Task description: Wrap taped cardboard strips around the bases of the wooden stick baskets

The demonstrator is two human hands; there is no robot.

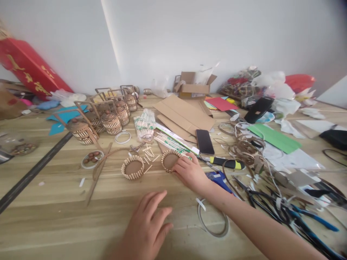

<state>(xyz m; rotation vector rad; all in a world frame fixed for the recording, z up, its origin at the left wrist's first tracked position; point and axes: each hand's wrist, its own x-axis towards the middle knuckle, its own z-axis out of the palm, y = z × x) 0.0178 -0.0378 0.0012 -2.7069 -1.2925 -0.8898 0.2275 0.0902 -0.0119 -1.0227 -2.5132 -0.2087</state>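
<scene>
My right hand [193, 174] has its fingers at the right rim of a small round basket [164, 161] made of short upright wooden sticks around a brown base. The thumb side is partly hidden. To the left stands a second, similar round basket [132, 175], apart from both hands. Between the baskets lie several loose cut sticks [148, 154]. My left hand [146, 225] hovers over the near part of the table with its fingers apart, holding nothing. A bundle of thin sticks in green-printed paper sleeves [173, 143] lies behind the right basket.
Several finished lidded baskets with handles [111, 122] stand at back left. A phone [205, 142], a yellow-black cutter [227, 163], a blue glue gun [221, 179], pliers [260, 202] and a tape ring [217, 231] lie to the right. Cardboard sheets [184, 113] lie behind.
</scene>
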